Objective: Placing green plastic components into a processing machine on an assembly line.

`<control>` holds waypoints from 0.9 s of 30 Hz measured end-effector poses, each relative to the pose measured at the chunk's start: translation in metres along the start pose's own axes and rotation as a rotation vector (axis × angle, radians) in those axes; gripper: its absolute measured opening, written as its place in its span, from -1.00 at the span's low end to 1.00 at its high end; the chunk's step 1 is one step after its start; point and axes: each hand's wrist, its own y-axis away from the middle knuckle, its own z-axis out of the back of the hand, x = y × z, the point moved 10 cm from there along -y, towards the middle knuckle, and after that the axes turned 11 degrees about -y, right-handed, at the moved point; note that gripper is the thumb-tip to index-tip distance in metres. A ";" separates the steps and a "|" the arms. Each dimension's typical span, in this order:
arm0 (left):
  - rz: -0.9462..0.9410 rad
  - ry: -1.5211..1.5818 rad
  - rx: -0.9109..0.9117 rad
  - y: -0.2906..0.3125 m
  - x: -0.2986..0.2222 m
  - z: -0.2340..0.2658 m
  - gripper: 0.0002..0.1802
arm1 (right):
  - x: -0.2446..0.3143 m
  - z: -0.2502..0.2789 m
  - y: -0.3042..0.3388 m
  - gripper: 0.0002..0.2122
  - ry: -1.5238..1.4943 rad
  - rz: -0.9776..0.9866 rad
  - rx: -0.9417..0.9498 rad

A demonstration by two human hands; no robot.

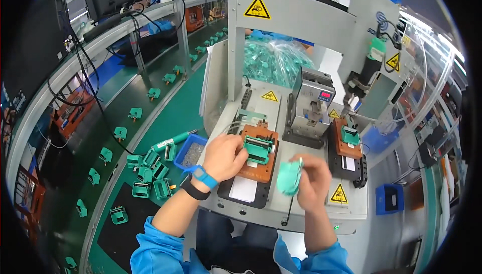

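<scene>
- The left hand [227,157] reaches over the near-left side of a brown fixture [258,173], its fingertips against the left edge of the green housing [257,150] seated there; whether they grip it, I cannot tell.
- The right hand [314,181], to the right of that fixture, is clamped on a green piece [288,177], held up at its near-right side.
- A blue band [205,176] and a black band [194,190] circle the left wrist.
- Farther right, a second brown fixture [347,148] carries another green part [350,135].
- Between the fixtures, toward the far side, stands a metal box-shaped device [312,116] with a red display.
- On the green tabletop [175,116] at left, a blue tray [180,155] holds small grey pieces, just beside a green cylindrical tool [173,142] and loose green housings [145,174].
- At the far side lies a clear plastic bag [276,63] full of green parts.
</scene>
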 end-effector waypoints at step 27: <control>1.604 -0.679 -1.236 0.688 0.292 0.417 -0.71 | -0.094 -0.055 -0.046 -0.51 0.759 -0.321 0.630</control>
